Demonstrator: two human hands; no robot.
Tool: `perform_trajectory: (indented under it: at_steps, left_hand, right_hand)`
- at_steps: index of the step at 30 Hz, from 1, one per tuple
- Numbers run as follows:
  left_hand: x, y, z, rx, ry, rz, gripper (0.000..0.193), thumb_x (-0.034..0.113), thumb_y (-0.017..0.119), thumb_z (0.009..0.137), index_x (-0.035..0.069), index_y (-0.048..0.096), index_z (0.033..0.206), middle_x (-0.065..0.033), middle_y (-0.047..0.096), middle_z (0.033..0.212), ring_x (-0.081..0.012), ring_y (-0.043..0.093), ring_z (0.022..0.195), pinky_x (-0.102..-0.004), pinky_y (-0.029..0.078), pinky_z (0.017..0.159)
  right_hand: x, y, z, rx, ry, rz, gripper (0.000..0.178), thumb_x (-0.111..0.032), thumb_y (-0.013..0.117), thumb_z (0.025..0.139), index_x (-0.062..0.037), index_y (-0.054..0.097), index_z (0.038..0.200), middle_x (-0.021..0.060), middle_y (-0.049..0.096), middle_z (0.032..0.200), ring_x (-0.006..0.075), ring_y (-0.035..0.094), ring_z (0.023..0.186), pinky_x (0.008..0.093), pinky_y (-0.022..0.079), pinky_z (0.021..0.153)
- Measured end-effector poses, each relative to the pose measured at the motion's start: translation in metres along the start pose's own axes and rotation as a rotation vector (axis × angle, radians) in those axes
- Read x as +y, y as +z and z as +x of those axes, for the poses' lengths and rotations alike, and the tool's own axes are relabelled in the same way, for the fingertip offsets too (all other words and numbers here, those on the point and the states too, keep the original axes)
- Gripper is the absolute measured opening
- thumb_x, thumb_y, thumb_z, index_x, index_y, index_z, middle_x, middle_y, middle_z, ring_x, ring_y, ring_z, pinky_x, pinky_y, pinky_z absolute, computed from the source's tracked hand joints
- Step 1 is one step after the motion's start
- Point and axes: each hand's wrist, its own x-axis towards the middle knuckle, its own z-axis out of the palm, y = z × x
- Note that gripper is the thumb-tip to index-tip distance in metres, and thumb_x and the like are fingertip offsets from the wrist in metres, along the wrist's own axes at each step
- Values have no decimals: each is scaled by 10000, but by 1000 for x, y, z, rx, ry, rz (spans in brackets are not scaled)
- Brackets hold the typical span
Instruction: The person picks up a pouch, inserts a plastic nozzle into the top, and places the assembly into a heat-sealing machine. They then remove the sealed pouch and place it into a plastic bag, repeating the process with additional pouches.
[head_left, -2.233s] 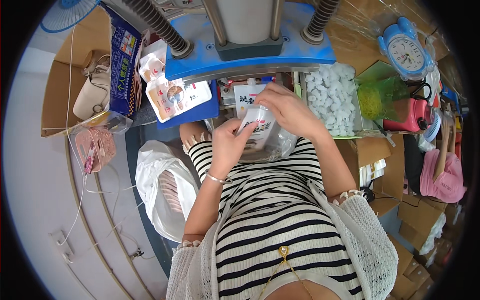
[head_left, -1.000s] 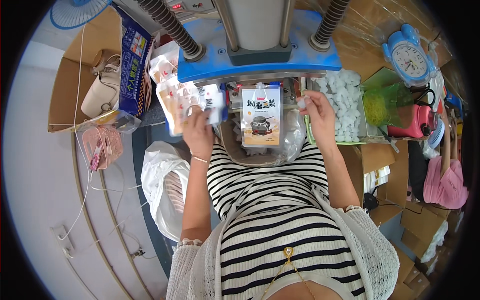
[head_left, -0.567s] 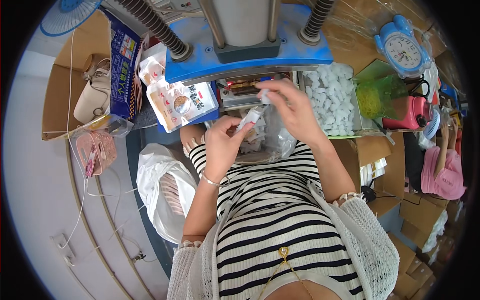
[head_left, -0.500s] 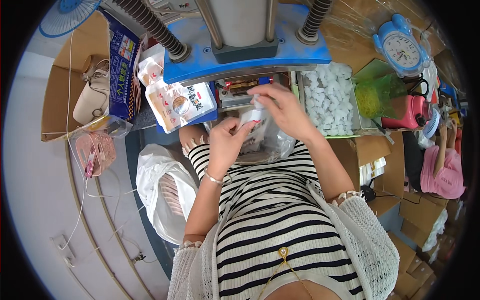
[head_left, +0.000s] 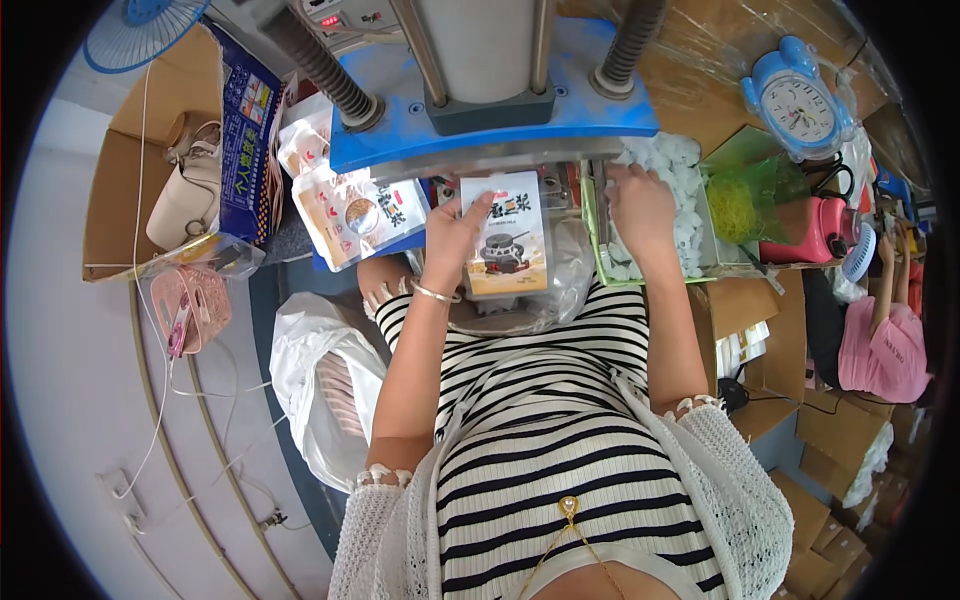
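Observation:
My left hand (head_left: 452,238) grips a white and tan printed pouch (head_left: 508,255) by its left edge, thumb across the front. The pouch stands flat-on over my lap, above a clear plastic bag (head_left: 568,300). To the right, my right hand (head_left: 640,205) is down in a green-edged box (head_left: 712,268) of small white pieces (head_left: 672,150). Its fingers are blurred and partly hidden at the box's left side, so their grip does not show. More printed pouches (head_left: 345,215) lie left of my left hand.
A blue press (head_left: 400,110) with a heavy plate looms just beyond my hands. At left stand a cardboard box (head_left: 115,200) with a beige bag and a white plastic sack (head_left: 300,400). A blue alarm clock (head_left: 800,108) and a pink bottle (head_left: 805,240) are at right, near another person (head_left: 885,345).
My right hand has left the pouch and moved right into the box of white pieces. The pouch is now turned with its printed front showing, held by my left hand alone.

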Motion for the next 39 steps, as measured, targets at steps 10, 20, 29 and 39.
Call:
perform_trajectory:
  at_steps: [10,20,29,39]
  left_hand:
    - [25,-44,-36,724,933,1211,208,222,703,869,37,701,965,-117,694,981,-332,650,913,-365,499,727]
    - [59,-41,-82,324,541,840,172,169,733,828,17,687,893,-85,644,796,-255,600,720,-329,475,664]
    - [0,13,-59,-28,187,297,234,185,731,872,-47,695,873,-35,657,724,-53,502,620,-246,420,558]
    - [-22,7,-47,-108,15,242,258,196,722,889,-60,712,916,-5,680,767,-19,518,660,-212,432,579]
  right_hand:
    - [14,20,7,64,61,153,240,-23,558,830,-3,613,1063,162,637,977,329,623,886,399,503,781]
    - [-39,-2,-25,-154,295,1130,171,-40,472,963,1,593,1076,61,600,979,161,583,846,337,482,777]
    - [-62,23,-13,-278,-224,834,182,-11,452,969,-30,606,1064,111,588,998,249,564,942,338,460,825]
    - [-53,28,-13,-269,-316,581,176,-18,454,973,-19,599,1073,130,612,1016,265,576,972,341,450,863]
